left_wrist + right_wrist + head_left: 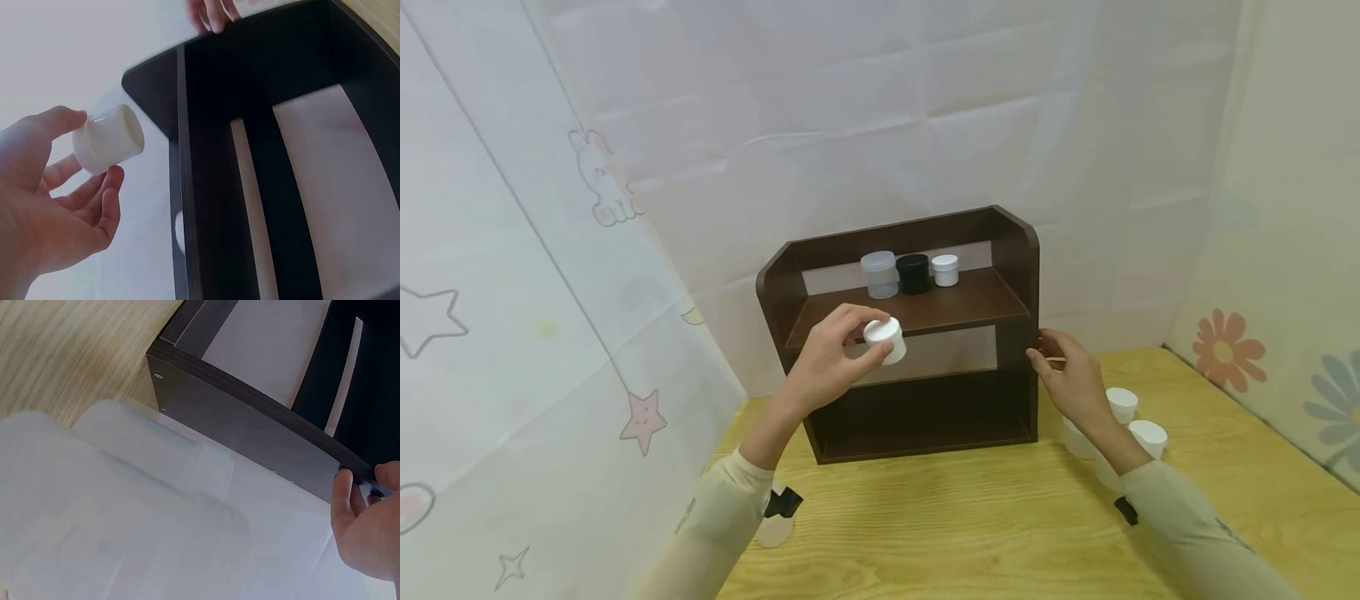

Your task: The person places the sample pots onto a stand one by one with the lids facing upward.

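Observation:
My left hand (pixel 835 354) pinches a small white lidded jar (pixel 886 342) between thumb and fingers. In the head view the jar appears in front of the upper board of a dark brown two-tier shelf (pixel 955 307). In the left wrist view the white jar (pixel 109 139) is tilted, apart from the shelf. My right hand (pixel 1071 375) grips the front edge of the shelf's right side panel (pixel 244 428), thumb at the edge and fingers along the outer face. On the upper board stand a clear jar (pixel 880 277), a black jar (pixel 913 275) and a white jar (pixel 945 271) in a row.
By my right forearm several jars stand on the wooden table (pixel 940 517), among them a white-lidded jar (pixel 1148 435), partly hidden by the arm. A pale round disc (pixel 775 531) lies near my left sleeve. A pale backdrop (pixel 880 125) hangs behind the shelf.

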A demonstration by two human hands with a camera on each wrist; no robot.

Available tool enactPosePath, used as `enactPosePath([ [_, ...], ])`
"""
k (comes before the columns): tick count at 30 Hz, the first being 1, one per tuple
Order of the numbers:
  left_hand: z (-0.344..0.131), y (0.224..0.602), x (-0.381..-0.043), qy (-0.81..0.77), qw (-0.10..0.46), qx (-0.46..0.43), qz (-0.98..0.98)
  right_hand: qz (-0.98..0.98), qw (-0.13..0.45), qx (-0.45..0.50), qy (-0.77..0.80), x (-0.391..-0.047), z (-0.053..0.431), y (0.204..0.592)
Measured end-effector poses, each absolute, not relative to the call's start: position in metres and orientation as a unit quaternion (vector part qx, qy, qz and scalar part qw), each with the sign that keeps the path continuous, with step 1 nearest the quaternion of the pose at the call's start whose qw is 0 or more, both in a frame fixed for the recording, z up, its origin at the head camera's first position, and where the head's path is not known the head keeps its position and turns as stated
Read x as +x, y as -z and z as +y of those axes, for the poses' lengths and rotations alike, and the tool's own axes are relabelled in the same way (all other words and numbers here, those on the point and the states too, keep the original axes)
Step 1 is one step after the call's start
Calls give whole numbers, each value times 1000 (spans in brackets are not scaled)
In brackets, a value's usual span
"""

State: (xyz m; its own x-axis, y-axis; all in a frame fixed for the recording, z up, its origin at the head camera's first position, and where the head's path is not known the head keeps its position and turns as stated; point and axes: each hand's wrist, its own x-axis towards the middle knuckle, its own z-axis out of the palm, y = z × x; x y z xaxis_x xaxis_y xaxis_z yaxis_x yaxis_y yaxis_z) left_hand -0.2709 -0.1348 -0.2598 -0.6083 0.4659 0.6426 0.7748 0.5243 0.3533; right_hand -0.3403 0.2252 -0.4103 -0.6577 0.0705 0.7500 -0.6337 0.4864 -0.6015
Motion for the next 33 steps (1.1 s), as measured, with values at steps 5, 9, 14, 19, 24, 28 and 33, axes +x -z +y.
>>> enactPosePath([
  [5, -100, 257, -288, 347, 222, -387, -825, -780, 369, 177, -473, -340, 224, 409],
  [9, -76, 251, -297, 335, 224, -382, -832, -780, 370, 179, -473, -340, 223, 408],
  [14, -50, 242, -311, 318, 213, -356, -853, -780, 366, 181, -474, -340, 224, 409],
  [19, -27, 236, -334, 295, 203, -329, -874, -779, 365, 181, -476, -340, 225, 410],
  [24, -7, 233, -358, 249, 190, -314, -896, -779, 366, 178, -478, -340, 227, 411],
  [28, 6, 229, -372, 221, 184, -302, -909, -777, 371, 179, -476, -338, 227, 412],
  [33, 16, 223, -388, 181, 180, -289, -923, -777, 378, 180, -471, -335, 224, 411],
])
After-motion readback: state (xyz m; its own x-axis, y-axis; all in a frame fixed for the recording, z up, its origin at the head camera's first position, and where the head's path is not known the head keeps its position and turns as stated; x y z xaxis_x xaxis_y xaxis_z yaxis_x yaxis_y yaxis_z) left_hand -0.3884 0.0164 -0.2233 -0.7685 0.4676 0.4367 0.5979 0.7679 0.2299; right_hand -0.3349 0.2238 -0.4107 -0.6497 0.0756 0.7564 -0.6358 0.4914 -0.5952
